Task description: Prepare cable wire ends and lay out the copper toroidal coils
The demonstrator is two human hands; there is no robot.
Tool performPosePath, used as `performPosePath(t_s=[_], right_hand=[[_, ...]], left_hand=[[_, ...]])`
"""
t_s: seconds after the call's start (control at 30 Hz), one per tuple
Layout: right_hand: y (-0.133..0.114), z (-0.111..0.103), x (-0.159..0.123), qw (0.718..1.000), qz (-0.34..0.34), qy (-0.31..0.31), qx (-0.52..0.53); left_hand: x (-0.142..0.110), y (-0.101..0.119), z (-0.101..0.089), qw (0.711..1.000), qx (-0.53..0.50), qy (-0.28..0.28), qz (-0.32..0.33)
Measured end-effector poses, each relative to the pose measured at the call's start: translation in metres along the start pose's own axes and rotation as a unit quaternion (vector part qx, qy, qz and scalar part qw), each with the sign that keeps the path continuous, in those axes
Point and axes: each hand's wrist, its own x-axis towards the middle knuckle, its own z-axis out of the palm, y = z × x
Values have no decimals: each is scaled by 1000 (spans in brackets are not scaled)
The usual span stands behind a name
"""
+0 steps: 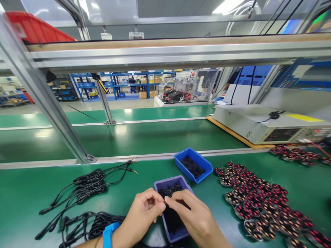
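A tiny piece (164, 203), with a hint of gold, sits pinched where the fingertips of the left hand (147, 210) and right hand (193, 212) meet; it is mostly covered and too small to make out. Directly below stands a purple bin (179, 237), upright and open-topped, its long sides slightly slanted, holding a loose heap of thin black strips (170, 190).

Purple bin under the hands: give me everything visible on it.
The purple bin is an open-topped, roughly rectangular box, plastic-looking, with a raised rim. It sits upright on the green bench, slightly angled, nearer the camera than the blue bin. Thin black pieces lie inside; how deep is hidden. The left hand and right hand cover part of it; whether they touch it can't be told.
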Motion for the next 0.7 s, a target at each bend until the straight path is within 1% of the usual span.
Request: performPosePath(t_s=[0.1,0.13,0.2,0.27,0.33,0.4,0.47,0.5,0.57,0.7], right_hand=[[0,-3,-2,998,-30,-33,-36],[-1,-3,-3,999,-32,-33,-30],[-1,-2,-3,1000,-10,-5,11],[-2,2,-2,995,54,43,72],[-2,6,-3,976,154,84,130],[-2,10,-4,946,256,94,173],[-3,12,-5,923,322,84,195],[-4,13,-5,918,335,76,199],[-6,12,-4,918,337,66,200],[-12,9,0,929,303,64,201]], left_hand=[[-1,-2,0,1000,-11,-12,-4],[-1,-1,0,1000,-10,-13,-5],[-2,0,0,1000,-4,-10,-8],[-2,2,0,1000,2,-12,-10],[-3,3,0,1000,7,-20,-4],[-4,3,0,999,14,-28,5],[-4,2,0,999,25,-34,12],[-4,2,0,999,34,-35,17],[-5,1,0,998,52,-37,28],[-5,1,-1,996,69,-39,39]])
